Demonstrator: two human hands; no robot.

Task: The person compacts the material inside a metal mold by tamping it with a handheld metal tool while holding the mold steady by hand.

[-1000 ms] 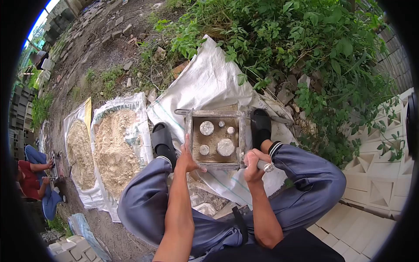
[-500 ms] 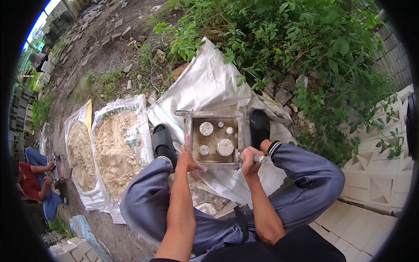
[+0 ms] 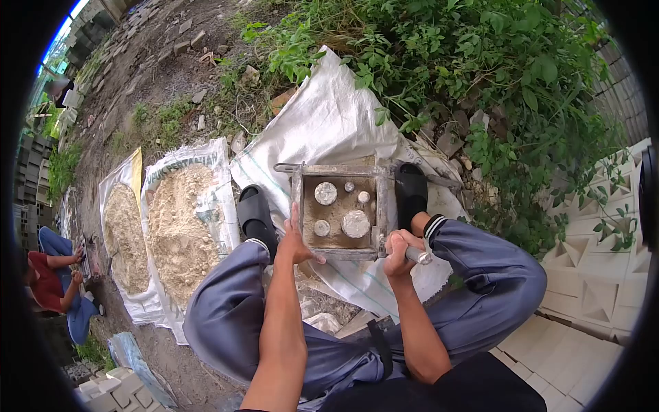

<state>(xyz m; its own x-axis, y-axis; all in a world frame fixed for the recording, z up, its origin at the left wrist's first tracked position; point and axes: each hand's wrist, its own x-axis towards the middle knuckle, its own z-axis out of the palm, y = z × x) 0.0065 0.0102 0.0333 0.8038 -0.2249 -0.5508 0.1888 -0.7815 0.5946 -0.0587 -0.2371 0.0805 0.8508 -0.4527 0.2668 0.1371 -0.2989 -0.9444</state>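
A square metal mould (image 3: 340,254) lies on a white woven sack between my feet. Inside it are several round metal discs of different sizes, among them a large disc (image 3: 355,224) and another disc (image 3: 325,193), set in brownish material. My left hand (image 3: 295,244) rests at the near left corner, fingers stretched along the left side and thumb along the near side. At the near right corner, my right hand (image 3: 399,254) is wrapped around a metal bar handle (image 3: 420,257), whose end sticks out to the right. The fist hides the rest of the bar.
Sacks with sandy powder (image 3: 184,233) lie to the left. My sandalled feet (image 3: 255,213) flank the mould. Pale patterned blocks (image 3: 590,288) are stacked at right, with green plants (image 3: 467,75) beyond. Another person (image 3: 58,281) sits at far left.
The free end of the bar in my right hand has swung slightly right and towards me. My left hand stays at the mould's corner. The view has shifted a little.
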